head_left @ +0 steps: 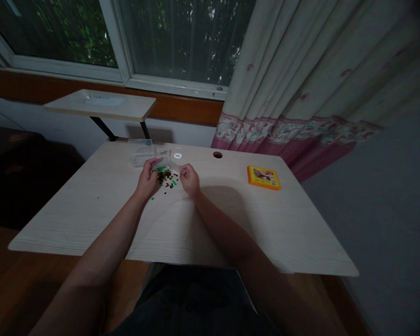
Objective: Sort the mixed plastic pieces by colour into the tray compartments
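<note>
A clear plastic bag (168,162) is stretched between my two hands above the desk. My left hand (147,180) is closed on the bag's left side, thumb toward the middle. At the other side my right hand (190,180) pinches the bag's edge with curled fingers. Between and just below the hands lie many small green, brown and dark pieces (167,176), which look like tiny building bricks. Whether some of them are still inside the bag is hard to tell. One green piece (153,199) lies apart, nearer to me.
Behind my left hand stands a clear plastic container (141,151). A yellow-orange box (264,177) with a printed picture lies at the desk's right. The pale wooden desk (210,224) has a round cable hole (217,155) and a raised shelf (101,103) at the back left.
</note>
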{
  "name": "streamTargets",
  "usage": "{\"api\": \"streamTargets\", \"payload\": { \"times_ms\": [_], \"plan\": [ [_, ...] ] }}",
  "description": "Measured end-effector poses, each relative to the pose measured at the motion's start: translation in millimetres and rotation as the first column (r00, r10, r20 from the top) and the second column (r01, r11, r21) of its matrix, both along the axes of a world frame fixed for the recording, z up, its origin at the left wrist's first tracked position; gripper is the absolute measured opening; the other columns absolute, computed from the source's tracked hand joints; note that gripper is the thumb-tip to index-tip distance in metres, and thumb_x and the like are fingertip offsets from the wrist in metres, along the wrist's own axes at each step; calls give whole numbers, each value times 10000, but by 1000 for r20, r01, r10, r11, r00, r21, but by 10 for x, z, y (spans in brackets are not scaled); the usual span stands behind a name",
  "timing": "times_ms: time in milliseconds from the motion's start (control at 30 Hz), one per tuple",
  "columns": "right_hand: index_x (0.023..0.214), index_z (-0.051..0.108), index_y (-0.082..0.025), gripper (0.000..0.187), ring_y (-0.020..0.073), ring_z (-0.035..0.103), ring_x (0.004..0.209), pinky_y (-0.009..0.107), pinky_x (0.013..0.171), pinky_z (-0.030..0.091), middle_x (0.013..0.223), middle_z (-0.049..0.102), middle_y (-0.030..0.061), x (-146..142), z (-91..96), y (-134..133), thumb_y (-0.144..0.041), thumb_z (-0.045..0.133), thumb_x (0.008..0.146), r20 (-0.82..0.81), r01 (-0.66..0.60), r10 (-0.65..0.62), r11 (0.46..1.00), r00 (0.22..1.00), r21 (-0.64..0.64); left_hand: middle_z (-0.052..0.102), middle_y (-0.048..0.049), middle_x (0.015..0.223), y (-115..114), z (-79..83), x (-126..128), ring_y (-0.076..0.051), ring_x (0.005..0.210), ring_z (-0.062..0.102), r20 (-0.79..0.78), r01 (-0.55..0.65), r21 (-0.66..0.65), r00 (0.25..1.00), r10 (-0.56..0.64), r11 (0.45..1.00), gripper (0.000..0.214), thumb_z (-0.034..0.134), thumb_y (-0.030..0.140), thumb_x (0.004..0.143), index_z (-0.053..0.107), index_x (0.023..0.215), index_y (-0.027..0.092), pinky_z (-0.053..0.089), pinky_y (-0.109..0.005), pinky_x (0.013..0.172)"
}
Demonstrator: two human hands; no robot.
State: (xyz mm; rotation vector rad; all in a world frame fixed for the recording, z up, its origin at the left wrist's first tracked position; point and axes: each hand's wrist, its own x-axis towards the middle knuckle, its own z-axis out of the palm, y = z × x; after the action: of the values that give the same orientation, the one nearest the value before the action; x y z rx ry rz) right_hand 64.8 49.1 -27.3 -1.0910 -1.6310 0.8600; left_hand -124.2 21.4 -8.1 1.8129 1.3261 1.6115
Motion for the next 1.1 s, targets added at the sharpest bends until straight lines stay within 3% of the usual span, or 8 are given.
{"api": "streamTargets", "payload": {
  "times_ms": [167,333,433,533,733,800,933,1100],
  "plan": [
    [999,523,-255,199,153,634,1111,328,987,479,1203,678,12,-24,29,-50,-179,441,834,-105,37,-30,997,994,62,603,-86,1299,-82,107,8,-227,1232,536,-125,-59,59,990,66,997,409,460,161,849,546,1247,194,384,-397,1089],
    [1108,572,-248,308,160,601,1201,361,1061,446,1265,656,30,28,148,-95,-146,434,852,-45,86,-78,974,996,209,655,-89,1186,-125,168,-38,-247,1126,583,-254,-179,137,944,209,974,382,564,232,847,629,1222,196,428,-410,1036],
    [1187,589,-245,332,150,555,1260,363,1119,406,1313,627,41,54,294,-100,-195,409,912,-15,109,-112,920,994,377,645,-92,1232,-113,183,-44,-221,1048,630,-108,-186,70,975,192,980,424,615,286,852,612,1269,212,494,-377,961],
    [1305,541,-267,372,160,495,1322,385,1158,374,1382,572,42,88,467,-81,-290,413,956,-12,130,-140,883,990,452,654,-100,1221,-49,199,-62,-201,1046,655,187,-194,18,964,187,981,457,678,315,824,599,1261,208,517,-350,948],
    [1376,476,-274,428,182,542,1268,392,1107,442,1359,562,71,265,751,8,-427,384,987,-112,158,-120,881,986,446,692,-66,953,180,179,-359,-125,838,689,670,-285,-106,688,280,953,295,695,309,803,608,1035,149,572,-291,847],
    [1376,473,-276,435,178,577,1228,378,1072,477,1346,563,79,350,829,35,-452,361,994,-142,151,-97,880,985,449,685,-39,853,228,149,-476,-96,753,678,709,-299,-160,628,320,941,212,694,312,804,609,887,137,578,-232,768],
    [1392,455,-301,446,182,590,1208,392,1064,490,1357,549,74,506,977,53,-477,363,992,-193,173,-94,878,977,446,654,-12,703,245,95,-585,-87,614,652,682,-274,-247,633,368,929,237,680,337,821,562,799,133,568,-194,608],
    [1451,373,-352,471,205,511,1304,445,1102,449,1474,442,49,741,1215,9,-459,386,992,-209,187,-101,873,973,451,657,20,669,253,33,-575,-111,515,633,630,-198,-389,656,416,900,385,702,321,819,435,1056,178,551,-222,491]
  ]
}}
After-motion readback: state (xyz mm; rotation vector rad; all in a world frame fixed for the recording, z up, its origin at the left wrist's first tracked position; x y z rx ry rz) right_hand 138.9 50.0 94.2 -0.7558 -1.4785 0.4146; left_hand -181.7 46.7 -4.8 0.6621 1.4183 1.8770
